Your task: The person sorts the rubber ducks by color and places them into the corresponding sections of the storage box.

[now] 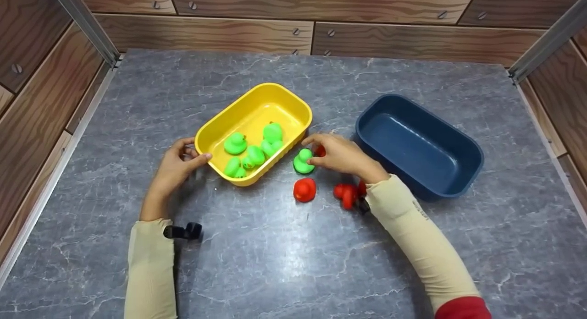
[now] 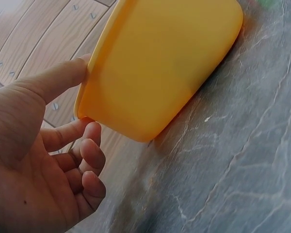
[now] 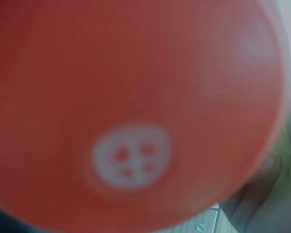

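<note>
My left hand (image 1: 176, 170) pinches the near left corner of a yellow tub (image 1: 215, 119), thumb on the rim and forefinger below it. The left wrist view shows the tub's outer wall (image 2: 155, 63), with the other fingers curled loosely. Inside the tub lie several green rubber ducks (image 1: 235, 144). My right hand (image 1: 341, 155) reaches over another green rubber duck (image 1: 302, 162) beside the tub, thumb at its right side and forefinger behind its head, apart from each other. A red duck (image 1: 304, 189) sits just nearer. In the right wrist view a blurred red round base (image 3: 136, 73) hides most of the hand.
More red ducks (image 1: 347, 195) lie beneath the right wrist, partly covered by it. A dark blue tub (image 1: 412, 145) stands on the right, beside the right forearm. Wood-patterned walls (image 1: 206, 32) border the grey marbled table (image 1: 257, 264).
</note>
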